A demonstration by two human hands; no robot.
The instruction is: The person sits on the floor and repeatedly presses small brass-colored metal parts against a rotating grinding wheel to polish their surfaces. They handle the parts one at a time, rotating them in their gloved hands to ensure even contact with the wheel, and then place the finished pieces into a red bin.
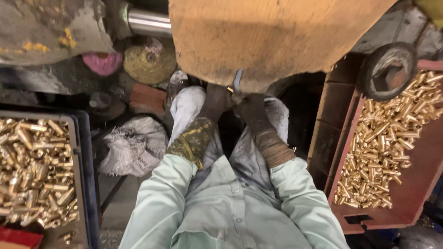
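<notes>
Both my hands wear dark, dirty gloves and meet under the lower edge of a large tan buffing wheel (267, 41). My left hand (216, 100) and my right hand (249, 108) are closed together on a small brass part (230, 89) pressed against the wheel's rim. The part shows only as a glint between the fingers. A thin blue piece (238, 79) sticks up beside it. My pale green sleeves and grey trousers fill the lower middle.
A blue crate (85, 184) of brass parts (34, 170) stands on my left. A red tray (415, 193) of shiny brass parts (392, 138) stands on my right. Spare pink and yellow wheels (148, 62), a steel shaft (148, 22) and a white sack (134, 145) lie ahead left.
</notes>
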